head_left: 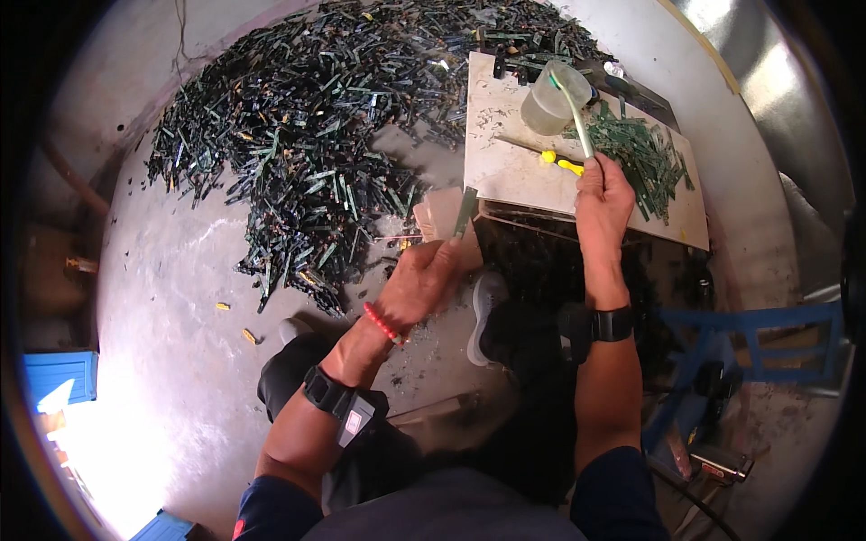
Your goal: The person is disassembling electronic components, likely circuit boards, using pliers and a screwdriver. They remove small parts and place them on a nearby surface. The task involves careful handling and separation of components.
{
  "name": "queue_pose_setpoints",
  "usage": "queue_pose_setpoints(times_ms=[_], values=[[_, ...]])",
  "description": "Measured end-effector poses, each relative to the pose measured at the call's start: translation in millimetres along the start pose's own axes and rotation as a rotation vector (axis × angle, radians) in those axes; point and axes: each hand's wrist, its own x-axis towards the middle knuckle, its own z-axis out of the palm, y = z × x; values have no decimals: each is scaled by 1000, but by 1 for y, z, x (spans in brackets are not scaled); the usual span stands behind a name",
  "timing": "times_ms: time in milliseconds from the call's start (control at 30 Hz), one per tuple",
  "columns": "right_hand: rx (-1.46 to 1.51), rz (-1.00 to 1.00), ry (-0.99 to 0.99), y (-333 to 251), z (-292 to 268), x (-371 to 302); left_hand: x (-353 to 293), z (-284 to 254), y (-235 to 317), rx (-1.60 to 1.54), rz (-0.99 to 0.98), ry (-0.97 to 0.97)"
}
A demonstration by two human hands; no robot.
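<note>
My left hand (419, 281) pinches a narrow dark green circuit-board strip (465, 213), which points up beside the near left corner of a low pale tabletop (501, 180). My right hand (604, 203) grips the pale handle of a toothbrush (575, 117). Its green-tinged head is at a cloudy translucent plastic cup (543, 108) on the tabletop; whether the head is inside cannot be told. Close to my right fingers lies a screwdriver (561, 161) with a yellow and black handle, its shaft pointing left. Beyond that hand, many green strips (645, 160) are heaped on the tabletop's right side.
A wide heap of dark and green board strips (316, 135) covers the floor ahead and to the left. At right stands a blue frame (767, 343), with a metal tool (722, 464) below it. Small yellow pieces (250, 336) lie on the floor at left.
</note>
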Motion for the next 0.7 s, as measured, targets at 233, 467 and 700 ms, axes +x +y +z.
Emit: queue_pose_setpoints(times_ms=[233,467,700], values=[[423,358,-44,-13,-8,-8,14,8,-3,18,31,-38],[397,463,-455,-20,-22,-17,40,6,-26,172,444,12],[257,474,-804,-7,-46,-17,48,10,-37,-375,-184,24]])
